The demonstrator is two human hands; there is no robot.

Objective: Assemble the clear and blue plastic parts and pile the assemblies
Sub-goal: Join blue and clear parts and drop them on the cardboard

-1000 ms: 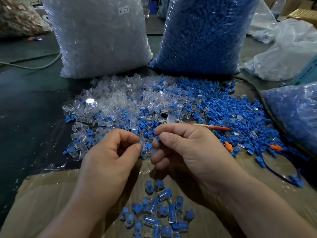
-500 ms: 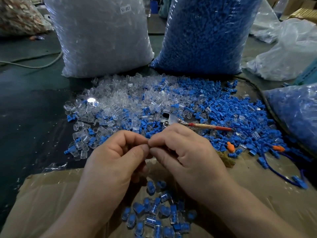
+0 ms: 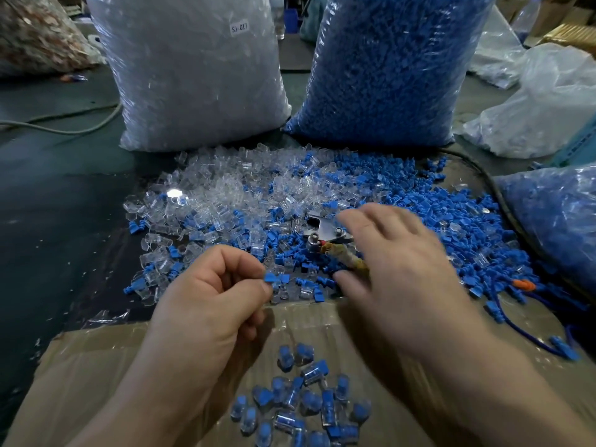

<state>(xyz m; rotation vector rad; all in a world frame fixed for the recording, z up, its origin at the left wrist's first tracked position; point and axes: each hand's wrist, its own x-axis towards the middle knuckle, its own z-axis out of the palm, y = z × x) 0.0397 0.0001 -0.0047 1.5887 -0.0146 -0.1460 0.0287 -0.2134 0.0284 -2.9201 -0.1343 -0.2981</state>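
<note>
One clear-parts bag, one blue-parts bag, both full

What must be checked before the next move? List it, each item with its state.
1. Left hand holds the blue piece: ok, pinched at thumb and forefinger.
2. Blue piece seated in a clear part: cannot tell, fingers hide it.
3. Right hand free: ok, open, fingers spread.
4. Pile of assemblies on the cardboard, near the left hand: ok.
5. Loose clear parts and loose blue parts in stock: ok.
6. Picking path clear: not ok, metal tool lies among the parts by the right hand.
</note>
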